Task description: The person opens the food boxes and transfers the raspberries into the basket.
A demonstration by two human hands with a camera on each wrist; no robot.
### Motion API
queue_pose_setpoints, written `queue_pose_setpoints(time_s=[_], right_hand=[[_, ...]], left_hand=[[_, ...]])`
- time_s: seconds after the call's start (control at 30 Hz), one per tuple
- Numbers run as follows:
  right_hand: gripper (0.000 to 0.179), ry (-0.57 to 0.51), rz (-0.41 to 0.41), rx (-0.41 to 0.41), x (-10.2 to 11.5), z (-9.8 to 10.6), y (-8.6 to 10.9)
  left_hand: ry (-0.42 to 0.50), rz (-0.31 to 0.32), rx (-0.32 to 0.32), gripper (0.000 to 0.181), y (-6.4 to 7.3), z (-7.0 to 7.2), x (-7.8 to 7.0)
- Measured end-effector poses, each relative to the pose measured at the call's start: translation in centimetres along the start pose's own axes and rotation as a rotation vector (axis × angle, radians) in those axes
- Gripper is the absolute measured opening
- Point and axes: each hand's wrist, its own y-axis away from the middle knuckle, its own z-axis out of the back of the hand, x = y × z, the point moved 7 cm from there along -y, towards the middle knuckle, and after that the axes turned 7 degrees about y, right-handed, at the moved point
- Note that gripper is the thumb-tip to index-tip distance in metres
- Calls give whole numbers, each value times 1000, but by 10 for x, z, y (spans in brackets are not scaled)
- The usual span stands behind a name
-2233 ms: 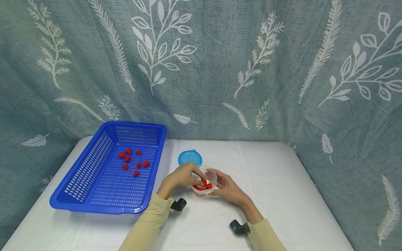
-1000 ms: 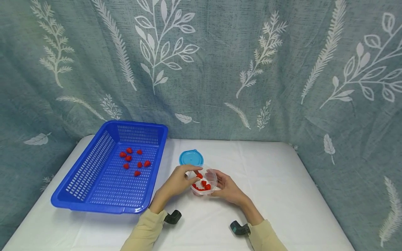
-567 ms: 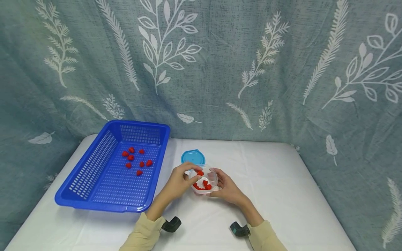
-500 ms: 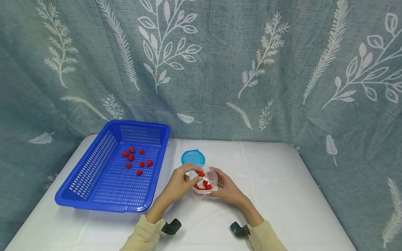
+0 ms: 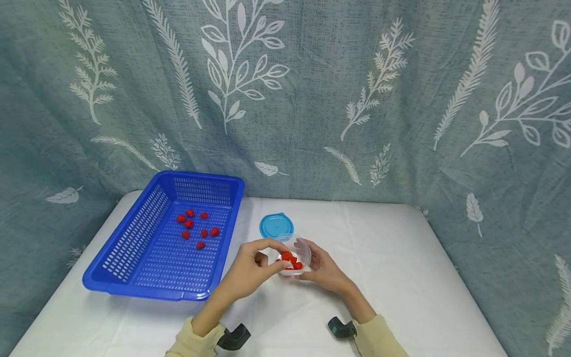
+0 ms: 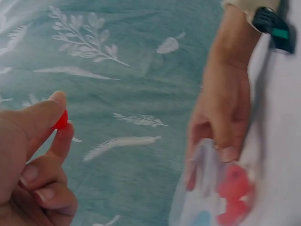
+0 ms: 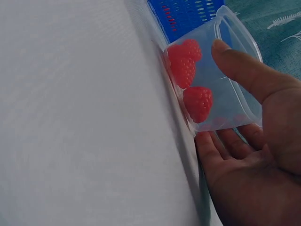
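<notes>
My left hand (image 5: pixel 246 270) pinches a raspberry (image 6: pixel 62 120) between thumb and index finger, its other fingers curled. In the head view this raspberry appears over the near-left rim of a clear plastic container (image 5: pixel 304 250). The container stands on the white-covered table, and my right hand (image 5: pixel 327 270) grips its right side, thumb at the near wall and fingers behind. Several raspberries (image 7: pixel 198 103) lie at the container's bottom, seen through its wall in the right wrist view. Behind the container lies a light-blue lid (image 5: pixel 276 225).
A blue perforated basket (image 5: pixel 162 292) stands at the left, with several raspberries (image 5: pixel 189 224) scattered on its floor. The white tabletop (image 5: pixel 379 258) extends to the right, and a green leaf-patterned curtain (image 5: pixel 303 99) hangs behind.
My left hand's fingers were down inside the container; they have come up with a raspberry and moved slightly left and nearer. My right hand keeps its grip on the container.
</notes>
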Motion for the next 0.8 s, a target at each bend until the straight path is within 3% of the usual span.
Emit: queue_pose_setpoints(time_s=[0.2, 0.37, 0.53, 0.7, 0.8], right_hand=[[90, 22, -40, -13, -1, 1, 1], [91, -13, -22, 4, 0, 0, 1], [91, -24, 0, 6, -1, 1, 0], [92, -25, 1, 3, -4, 1, -1], [92, -20, -7, -1, -4, 1, -1]], left_hand=[[7, -22, -60, 20, 14, 33, -24], [-10, -72, -129, 20, 22, 72, -41], [-40, -136, -216, 21, 20, 114, -57], [-36, -53, -368, 23, 7, 159, -55], [-54, 28, -412, 29, -6, 178, -45]])
